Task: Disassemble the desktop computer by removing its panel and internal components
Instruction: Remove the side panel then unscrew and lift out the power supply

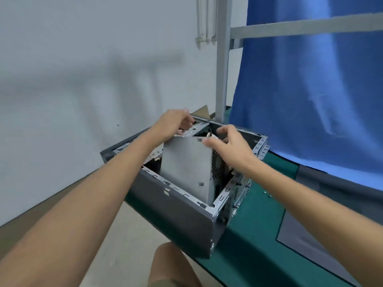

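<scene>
Case (176, 220) open-topped on green mat (259, 235), its near corner overhanging the mat's edge. Power supply (186, 164) tilted up out of the case's middle, lower end inside the rim. Left hand (176, 123) grips its top-left corner, right hand (228, 143) pinches the top-right. Rim sticker (166, 192) unreadable. Screws (267, 193) right of the case.
</scene>
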